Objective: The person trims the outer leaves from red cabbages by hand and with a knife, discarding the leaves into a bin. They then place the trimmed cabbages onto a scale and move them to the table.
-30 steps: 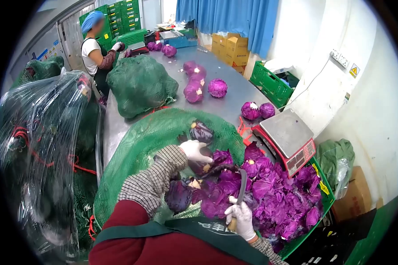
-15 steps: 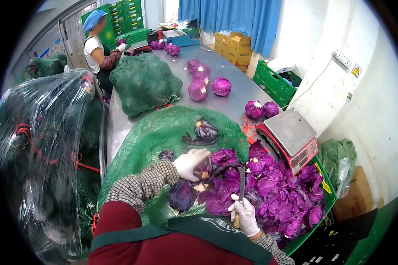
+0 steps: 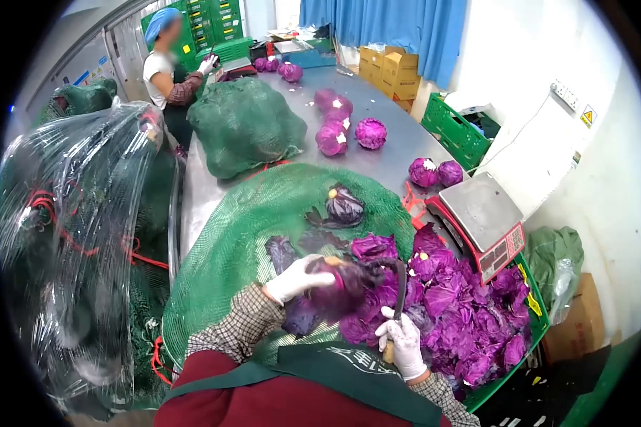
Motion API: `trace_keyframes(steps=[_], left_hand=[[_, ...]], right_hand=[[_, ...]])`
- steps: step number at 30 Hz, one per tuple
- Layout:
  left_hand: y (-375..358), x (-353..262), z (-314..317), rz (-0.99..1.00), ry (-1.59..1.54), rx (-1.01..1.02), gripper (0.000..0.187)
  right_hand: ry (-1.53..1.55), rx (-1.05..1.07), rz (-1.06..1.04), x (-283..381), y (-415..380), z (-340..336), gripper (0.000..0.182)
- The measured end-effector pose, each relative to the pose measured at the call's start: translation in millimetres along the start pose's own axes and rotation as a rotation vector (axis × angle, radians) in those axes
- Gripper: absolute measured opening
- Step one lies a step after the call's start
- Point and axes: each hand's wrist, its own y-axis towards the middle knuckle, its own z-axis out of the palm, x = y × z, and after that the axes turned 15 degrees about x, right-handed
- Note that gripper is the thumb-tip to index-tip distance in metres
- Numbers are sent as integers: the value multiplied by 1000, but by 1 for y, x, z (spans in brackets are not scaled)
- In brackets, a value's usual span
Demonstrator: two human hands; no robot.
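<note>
My left hand [image 3: 295, 280], in a white glove, grips a red cabbage [image 3: 340, 288] that is smeared by motion. My right hand [image 3: 404, 345], also gloved, is closed round the light handle of a knife [image 3: 400, 299], whose dark blade points up and away from me beside the cabbage. Under both hands lies a green mesh sack [image 3: 224, 267], spread over the table. Another red cabbage [image 3: 343, 206] with dark outer leaves rests on the mesh. Loose dark leaves [image 3: 281, 250] lie near my left hand.
A green crate [image 3: 541, 329] full of purple leaves [image 3: 452, 313] stands at my right, beside a red-and-silver scale [image 3: 483, 213]. Trimmed cabbages [image 3: 370, 134] and a filled mesh sack [image 3: 246, 128] sit farther along the metal table [image 3: 384, 99]. A co-worker [image 3: 165, 75] stands at the far left.
My left hand has lifted and turned the cabbage, which now blurs. My right hand still holds the knife upright. The whole view has shifted slightly.
</note>
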Motion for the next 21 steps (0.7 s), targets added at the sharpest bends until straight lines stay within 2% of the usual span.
trace_keyframes(steps=[1, 2, 4, 6, 7, 8, 9, 11, 14, 15, 21], left_hand=[[-7, 0, 8, -207, 344, -113, 89], [-7, -9, 22, -326, 651, -129, 105], [-1, -2, 49, -396, 779, -247, 112], [4, 5, 58, -391, 824, -151, 119], [4, 4, 67, -399, 929, -105, 123], [4, 2, 76, -406, 1033, -57, 127], [5, 5, 80, -430, 1032, -3, 133], [9, 7, 84, -438, 1066, -22, 130], [16, 1, 85, -448, 1054, -59, 123], [19, -2, 85, -464, 1045, -59, 119], [36, -3, 79, -522, 1063, -44, 118]], right_hand=[[-85, -28, -15, 5, -1, 1, 31], [-170, -55, -25, 11, 0, 1, 30], [-292, -45, 4, 11, 2, 1, 29], [-426, -5, -22, -5, 9, -2, 30], [-581, 44, -130, -17, 12, -7, 30], [-556, 26, -65, -11, 13, -2, 30], [-650, 19, -87, -10, 13, 0, 29], [-745, 12, -98, -6, 12, 3, 28], [-909, 5, -5, 1, 5, 3, 30], [-965, -14, -77, -2, 3, 3, 27], [-1068, -23, 115, -8, -5, 5, 22]])
